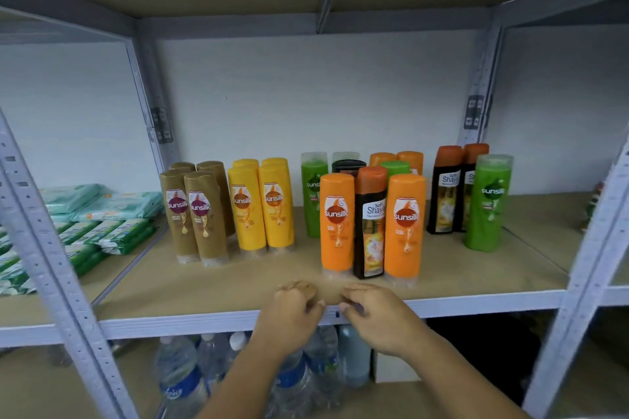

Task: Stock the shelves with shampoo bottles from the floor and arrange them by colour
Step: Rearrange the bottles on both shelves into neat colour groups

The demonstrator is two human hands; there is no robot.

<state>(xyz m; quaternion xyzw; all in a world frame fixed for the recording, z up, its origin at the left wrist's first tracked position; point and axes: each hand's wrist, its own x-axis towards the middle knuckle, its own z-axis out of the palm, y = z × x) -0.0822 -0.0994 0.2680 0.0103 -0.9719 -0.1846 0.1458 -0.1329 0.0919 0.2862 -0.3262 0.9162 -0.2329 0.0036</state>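
Shampoo bottles stand on the brown shelf board (211,286). From the left: several brown bottles (200,214), several yellow bottles (262,204), a green bottle (312,194). In front stand two orange bottles (337,221) (405,224) with a black orange-capped bottle (370,221) between them; more orange, green and dark bottles crowd behind. To the right are two black bottles (446,190) and a green bottle (488,204). My left hand (289,313) and my right hand (377,313) hover at the shelf's front edge, fingers curled, holding nothing.
Grey metal uprights (51,248) (585,255) frame the bay. Green and teal packets (98,221) are stacked in the bay to the left. Water bottles (183,374) stand on the shelf below. Bare board shows in front of the bottles and at the far right.
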